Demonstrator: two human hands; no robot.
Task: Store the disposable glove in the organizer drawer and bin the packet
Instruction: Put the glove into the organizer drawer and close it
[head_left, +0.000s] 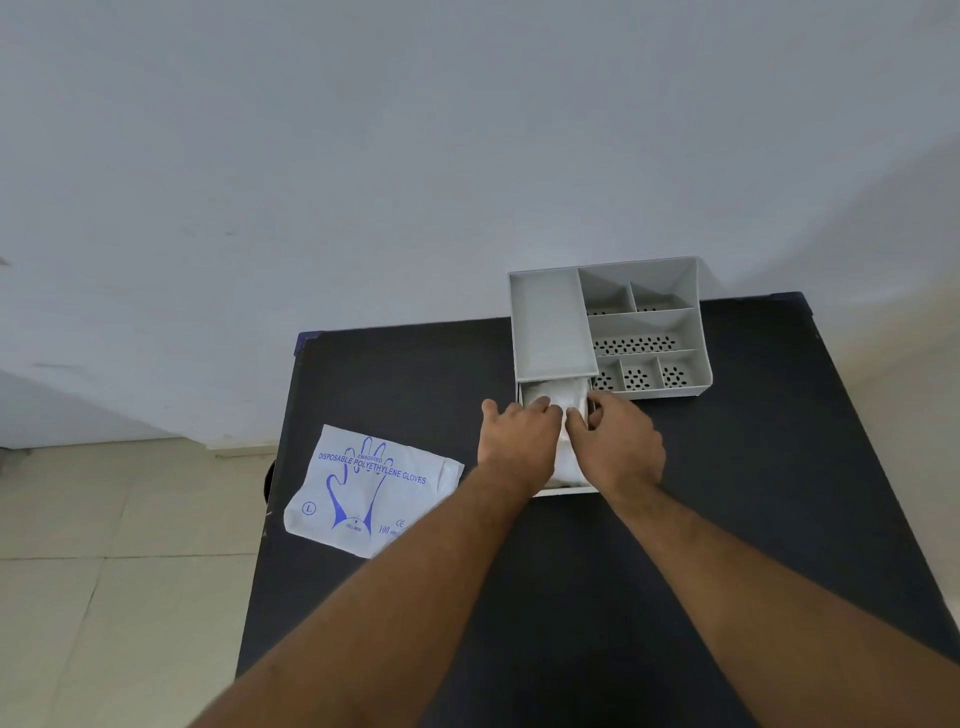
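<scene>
Black table (727, 519), grey organizer (550, 332), tiled floor (104, 519), pale wall (363, 156)

left hand (517, 434) and right hand (615, 441) press glove (563, 397) into open drawer (558, 491); packet (369, 488) on table (727, 493)

Black table (727, 519): grey organizer (644, 322) far edge, glove packet (363, 493) left.

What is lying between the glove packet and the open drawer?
Only the left hand and its forearm over bare black table, in the head view.
</scene>
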